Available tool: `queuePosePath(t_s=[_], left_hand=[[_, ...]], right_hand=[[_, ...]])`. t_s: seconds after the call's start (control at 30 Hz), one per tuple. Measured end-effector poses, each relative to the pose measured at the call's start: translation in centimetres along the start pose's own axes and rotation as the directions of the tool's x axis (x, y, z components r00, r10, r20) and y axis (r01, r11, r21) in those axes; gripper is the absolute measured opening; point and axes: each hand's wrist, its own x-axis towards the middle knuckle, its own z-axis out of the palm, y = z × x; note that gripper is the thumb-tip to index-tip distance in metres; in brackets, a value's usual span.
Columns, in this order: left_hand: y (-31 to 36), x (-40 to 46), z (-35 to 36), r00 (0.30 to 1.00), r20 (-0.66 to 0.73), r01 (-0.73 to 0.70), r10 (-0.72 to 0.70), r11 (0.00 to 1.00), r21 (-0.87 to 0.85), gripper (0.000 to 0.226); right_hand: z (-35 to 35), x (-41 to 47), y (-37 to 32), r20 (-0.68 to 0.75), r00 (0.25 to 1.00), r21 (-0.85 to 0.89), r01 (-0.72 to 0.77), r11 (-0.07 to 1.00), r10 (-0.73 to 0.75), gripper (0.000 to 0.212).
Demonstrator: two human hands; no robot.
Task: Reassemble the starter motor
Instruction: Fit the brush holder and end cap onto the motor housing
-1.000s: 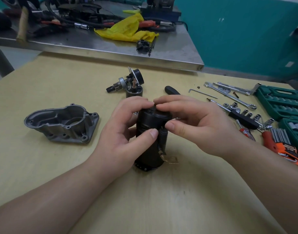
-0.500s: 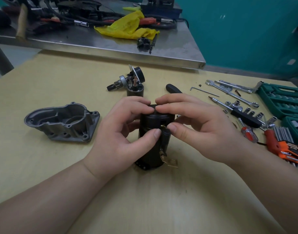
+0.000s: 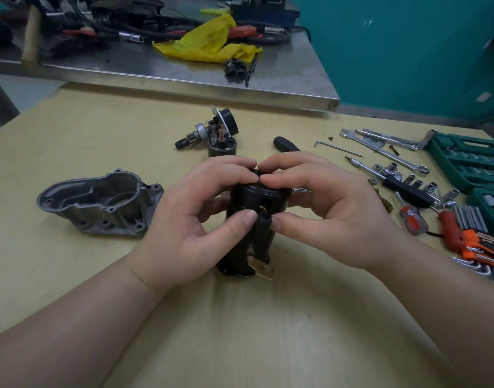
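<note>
Both the left hand (image 3: 184, 228) and right hand (image 3: 332, 217) grasp the upright black motor body (image 3: 248, 247) mid-counter; it looks heavy, rigid and smooth, best gripped around its sides.

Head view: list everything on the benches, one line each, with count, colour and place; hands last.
motor body: one, black, upright at centre of the wooden table
end housing: one, grey cast metal, left of the motor body
solenoid and pinion assembly: one, black and silver, behind the hands
wrenches: several, silver, far right
sockets: several, silver, right
tool cases: two, green, right edge
hex key set: one, orange holder, right
yellow rag: one, on the steel bench behind
left hand: grips the motor body's left side
right hand: grips its top and right side
</note>
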Motion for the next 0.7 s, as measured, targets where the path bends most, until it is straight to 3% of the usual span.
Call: queuePosePath(t_s=[0.4,0.6,0.7], left_hand=[[1.8,1.2,-3.1,0.977,0.172,0.106,-0.127,0.986,0.125,0.036],[0.3,0.1,-2.8,0.968,0.176,0.209,-0.18,0.965,-0.16,0.035],[0.0,-0.4,-2.4,0.972,0.147,0.208,-0.181,0.957,-0.202,0.039]], right_hand=[[0.7,0.4,-0.3,-0.052,0.982,-0.358,0.151,0.921,-0.182,0.036],[2.1,0.1,0.3,-0.099,0.976,-0.34,0.148,0.929,-0.191,0.036],[2.8,-0.1,0.8,-0.11,0.977,-0.312,0.14,0.94,-0.183,0.038]])
